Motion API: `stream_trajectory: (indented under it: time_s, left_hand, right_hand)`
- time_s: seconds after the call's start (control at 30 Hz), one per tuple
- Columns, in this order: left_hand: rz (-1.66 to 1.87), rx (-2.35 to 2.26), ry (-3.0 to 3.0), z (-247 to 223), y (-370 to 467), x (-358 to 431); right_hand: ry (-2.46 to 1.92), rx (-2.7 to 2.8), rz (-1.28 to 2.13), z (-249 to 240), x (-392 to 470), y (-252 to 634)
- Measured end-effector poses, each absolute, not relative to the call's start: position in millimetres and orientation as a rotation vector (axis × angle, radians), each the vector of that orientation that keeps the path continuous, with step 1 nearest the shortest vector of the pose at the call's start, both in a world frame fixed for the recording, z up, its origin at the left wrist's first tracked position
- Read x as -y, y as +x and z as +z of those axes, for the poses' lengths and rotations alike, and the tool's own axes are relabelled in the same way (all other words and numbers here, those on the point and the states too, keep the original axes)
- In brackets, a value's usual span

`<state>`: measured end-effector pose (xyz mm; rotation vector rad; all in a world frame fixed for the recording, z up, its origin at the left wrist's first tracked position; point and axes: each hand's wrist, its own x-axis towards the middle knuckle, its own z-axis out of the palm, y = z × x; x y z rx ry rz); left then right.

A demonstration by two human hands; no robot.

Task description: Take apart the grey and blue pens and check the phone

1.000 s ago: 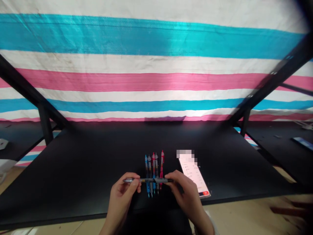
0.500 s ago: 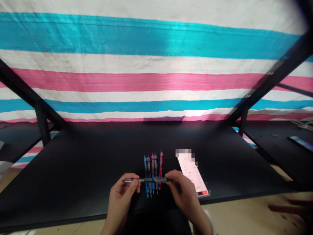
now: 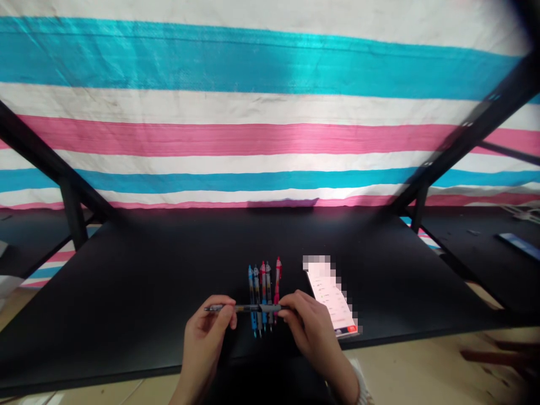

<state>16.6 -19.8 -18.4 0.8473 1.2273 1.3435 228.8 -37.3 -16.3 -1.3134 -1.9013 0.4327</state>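
Observation:
A pen point(image 3: 247, 308) with a clear barrel and grey-black parts is held level between my two hands, above the near part of the black table. My left hand point(image 3: 206, 332) pinches its left end between thumb and fingers. At its right end, my right hand point(image 3: 310, 329) has its fingertips closed on the grey part. Under and behind it lie several pens side by side: a blue pen point(image 3: 251, 279), grey ones, and a red pen point(image 3: 263, 273). A pink-red pen point(image 3: 278, 275) rests slightly apart, on the right of that row.
A phone point(image 3: 333, 298) with a lit screen lies right of the pens, partly behind my right hand. Black frame bars slant up on both sides of the table point(image 3: 169, 270). A striped sheet point(image 3: 261, 135) hangs behind. Another phone-like device point(image 3: 521, 247) sits on the right-hand table.
Both hands and the pen have shifted slightly left, and the pen's grey part appears turned about its length. The pens on the table lie as before.

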Motion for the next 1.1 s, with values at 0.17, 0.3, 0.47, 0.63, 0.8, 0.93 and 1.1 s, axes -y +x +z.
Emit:
stream_trajectory:
  time_s: [0.17, 0.3, 0.47, 0.63, 0.8, 0.93, 1.1]
  left_hand:
    - [1.451, -1.261, 0.765, -21, 17, 18]
    - [1.508, -1.252, 0.720, -22, 18, 17]
    - [1.595, -1.169, 0.749, -21, 20, 16]
    - [1.658, -1.085, 0.820, -18, 18, 9]
    - [1.662, -1.034, 0.860, -13, 16, 4]
    - [1.662, -0.991, 0.884, -8, 19, 3]
    - [1.663, -0.948, 0.903, -5, 27, -1]
  right_hand:
    - [-1.270, 1.955, 0.266, -17, 34, 222]
    - [-1.230, 1.991, 0.151, -19, 32, 216]
    - [-1.204, 1.938, 0.201, -19, 31, 209]
    - [-1.289, 1.831, 0.462, -18, 31, 201]
    - [-1.317, 1.783, 0.593, -16, 33, 194]
    - [-1.336, 1.712, 0.663, -14, 33, 191]
    - [-1.369, 1.598, 0.706, -12, 34, 187]
